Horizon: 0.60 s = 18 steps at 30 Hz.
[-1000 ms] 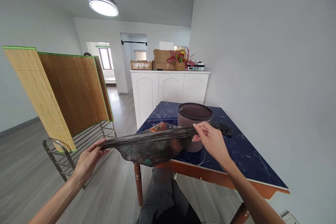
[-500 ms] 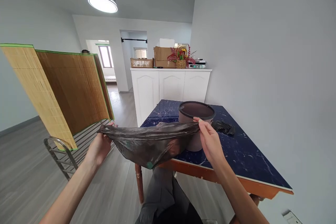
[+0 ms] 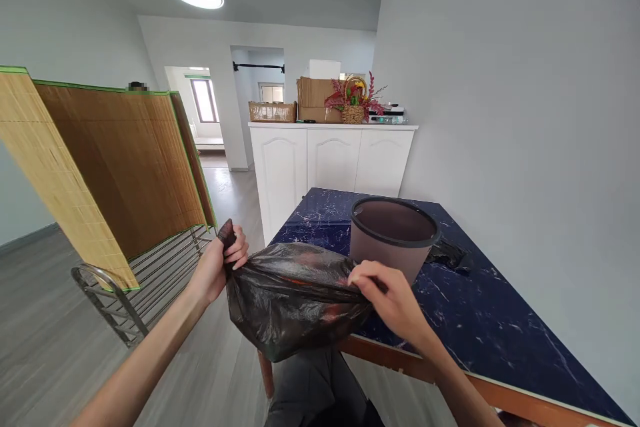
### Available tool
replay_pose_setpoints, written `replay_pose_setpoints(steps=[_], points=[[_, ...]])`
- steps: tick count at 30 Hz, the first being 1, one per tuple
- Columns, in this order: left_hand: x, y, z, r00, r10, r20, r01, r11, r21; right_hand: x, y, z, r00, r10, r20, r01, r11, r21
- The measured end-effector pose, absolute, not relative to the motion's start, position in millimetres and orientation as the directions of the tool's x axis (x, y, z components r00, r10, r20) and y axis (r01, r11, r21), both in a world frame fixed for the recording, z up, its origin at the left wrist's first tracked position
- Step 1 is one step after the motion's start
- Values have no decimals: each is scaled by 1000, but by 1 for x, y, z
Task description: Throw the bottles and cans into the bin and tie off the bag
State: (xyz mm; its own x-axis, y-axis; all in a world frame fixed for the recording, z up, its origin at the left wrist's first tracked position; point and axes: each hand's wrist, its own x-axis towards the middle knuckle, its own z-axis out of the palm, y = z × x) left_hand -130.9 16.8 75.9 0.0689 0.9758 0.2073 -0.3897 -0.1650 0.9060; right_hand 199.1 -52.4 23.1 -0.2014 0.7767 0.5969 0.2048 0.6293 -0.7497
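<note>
A black plastic garbage bag (image 3: 295,303) hangs between my hands over the near left edge of the table; reddish and pale contents show dimly through it. My left hand (image 3: 220,265) is closed in a fist round one bunched end, whose tip sticks out above the thumb. At the bag's right side, my right hand (image 3: 383,290) pinches the plastic between thumb and fingers. Just behind my right hand stands a brownish trash can (image 3: 370,240) with a black rim, upright on the blue marbled table (image 3: 480,320). Another crumpled black bag (image 3: 447,253) lies beside the can, partly hidden by it.
A metal rack (image 3: 117,303) with a bamboo mat (image 3: 120,167) standing on it is at the left. Behind the table, a white cabinet (image 3: 333,157) carries cardboard boxes (image 3: 315,103) and a flower basket (image 3: 353,113). Part of a person's head (image 3: 137,86) shows above the mat.
The bag's opening was stretched wide between both hands; now its left end is gathered in my left fist. My left hand has moved right. The view has shifted, and the trash can appears farther right.
</note>
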Motion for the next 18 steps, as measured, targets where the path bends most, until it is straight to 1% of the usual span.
replay_pose_setpoints(steps=[2,4,6,8,10,12,15,18], points=[[-133,21,63,96,968,230,-173,-212,962,197,-50,19,-369,704,607,369,711,-599],[-137,25,49,129,959,254,31,-260,965,193,-44,14,-461,656,598,500,749,-435],[-141,29,35,176,943,283,212,-316,925,187,-35,6,-507,649,567,618,733,-286],[-141,33,23,210,928,307,349,-364,864,183,-25,-3,-527,665,529,686,700,-196],[-138,38,11,233,917,323,432,-395,811,179,-16,-11,-523,688,504,723,671,-165],[-132,43,-2,259,904,340,473,-426,771,176,-7,-19,-506,713,486,748,643,-165],[-121,57,-20,265,874,407,473,-486,735,174,6,-30,-483,747,457,767,612,-191],[-111,80,-31,235,864,445,440,-503,744,172,21,-38,-444,773,452,769,588,-251]])
